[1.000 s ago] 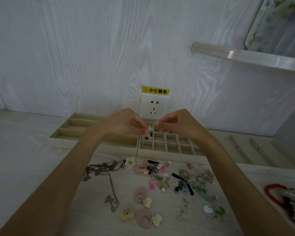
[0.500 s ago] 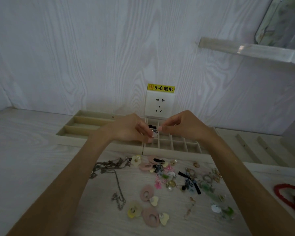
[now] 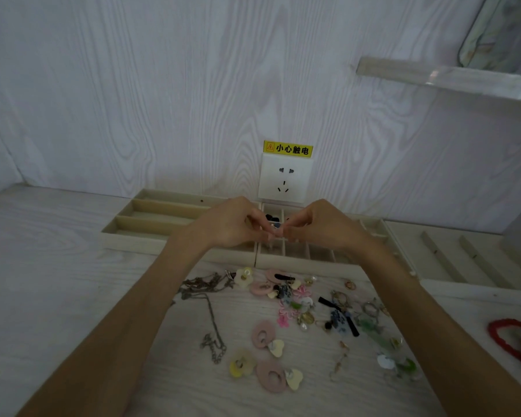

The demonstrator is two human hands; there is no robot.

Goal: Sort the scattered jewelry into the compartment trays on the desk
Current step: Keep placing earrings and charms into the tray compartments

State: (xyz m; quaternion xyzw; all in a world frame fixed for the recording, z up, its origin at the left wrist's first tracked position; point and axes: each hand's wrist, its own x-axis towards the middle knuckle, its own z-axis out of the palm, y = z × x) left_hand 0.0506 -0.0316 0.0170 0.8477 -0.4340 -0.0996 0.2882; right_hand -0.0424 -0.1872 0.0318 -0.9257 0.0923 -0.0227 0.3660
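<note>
Jewelry (image 3: 295,314) lies scattered on the desk (image 3: 57,281) in front of the grid tray (image 3: 301,260), while one small piece (image 3: 276,226) is held up over that tray's near-left cells. The left hand (image 3: 232,225) and right hand (image 3: 316,225) meet there, fingertips curled in and pinching the piece from either side. It is too small and too hidden by the fingers to name; only a dark and pale speck shows between them.

The step in hand looks like separating or fixing up a small earring before dropping it. Next it needs lowering into a cell of the grid tray. The cells behind the hands already hold dark bits (image 3: 272,218), so matching like with like seems the aim. One hand must let go first, or the piece may snag.

Its long axis and facing cannot be told. Among the loose pieces, the chain (image 3: 211,314), front-left of the grid tray, runs mostly toward the viewer. The long-slot tray (image 3: 151,227), touching the grid tray's left side, has slots running left to right, so the chain would need turning.
</note>
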